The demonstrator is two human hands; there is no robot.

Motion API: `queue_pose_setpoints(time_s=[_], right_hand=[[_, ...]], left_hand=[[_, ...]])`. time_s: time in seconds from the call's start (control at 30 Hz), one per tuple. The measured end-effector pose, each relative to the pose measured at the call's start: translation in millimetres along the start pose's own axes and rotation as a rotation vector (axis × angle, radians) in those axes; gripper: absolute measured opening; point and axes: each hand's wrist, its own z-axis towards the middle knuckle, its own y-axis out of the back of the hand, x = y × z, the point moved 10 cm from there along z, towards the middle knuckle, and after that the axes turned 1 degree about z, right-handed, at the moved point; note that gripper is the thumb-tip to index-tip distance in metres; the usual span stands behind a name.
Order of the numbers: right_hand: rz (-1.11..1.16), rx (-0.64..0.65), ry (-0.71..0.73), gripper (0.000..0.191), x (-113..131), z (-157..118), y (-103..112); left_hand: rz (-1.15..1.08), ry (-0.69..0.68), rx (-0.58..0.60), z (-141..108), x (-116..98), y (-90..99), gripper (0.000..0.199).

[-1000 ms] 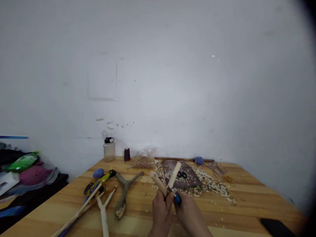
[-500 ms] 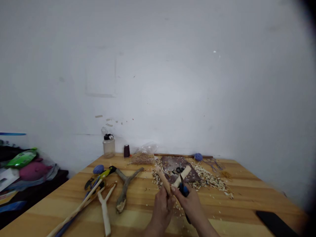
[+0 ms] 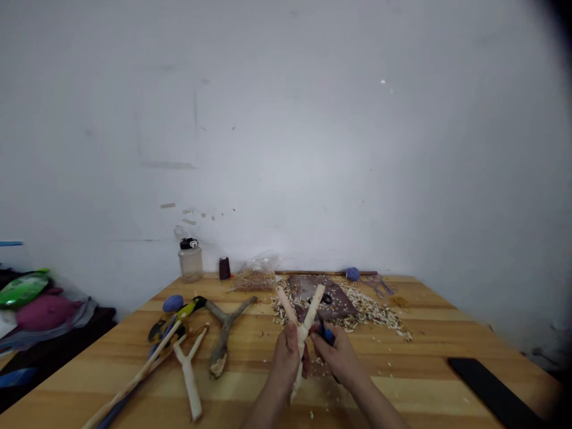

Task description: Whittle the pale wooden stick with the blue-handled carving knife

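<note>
Between the fingers of both hands stood a peeled forked stick [image 3: 301, 335], its 2 prongs spread up and away and its stem running down past the left palm. The left hand [image 3: 286, 354] gripped that stem just below the fork, thumb on the near side. The right hand [image 3: 342, 357] had its fingers curled about the blue handle of a knife [image 3: 329, 337], thumb side toward the fork. Whether the dark blade touched the wood could not be told.

Just beyond the fingertips, pale shavings [image 3: 379, 316] lay heaped around and on a dark mat [image 3: 344, 305], where the black finger rings of some scissors [image 3: 327, 298] showed. Left of the left fingers, on the table [image 3: 415, 381], lay a smaller peeled fork [image 3: 191, 390] and, nearer the hand, a forked branch [image 3: 222, 345] with its bark on.

The step in hand looked like whittling, probably a check or a turn of the wood between strokes, since the prongs were already bare. Any further cut called for a firm left hold, the left thumb out of the blade's path, and a shallow stroke, as a deep bite at the fork could have split it.
</note>
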Motion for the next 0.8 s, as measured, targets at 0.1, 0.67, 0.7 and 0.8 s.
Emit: queue_pose_setpoints(time_s=[0.1,0.67,0.7,0.8], right_hand=[[0.023,-0.063,0.035,0.029,2.2,-1.4,4.6],[-0.649,-0.117,0.125,0.03,6.9,-4.5,28.0],[-0.718,-0.108,0.13,0.031,8.9,-5.6,27.4],[-0.877,-0.082,0.137,0.032,14.7,-8.1,25.0]], left_hand=[[-0.005,-0.022,-0.028,0.3,-3.6,3.7,0.06],[-0.278,0.003,0.12,4.1,-7.7,-3.9,0.036],[-0.289,-0.015,0.132,5.0,-9.6,-4.0,0.038],[-0.291,-0.036,0.167,5.5,-13.0,-7.4,0.041]])
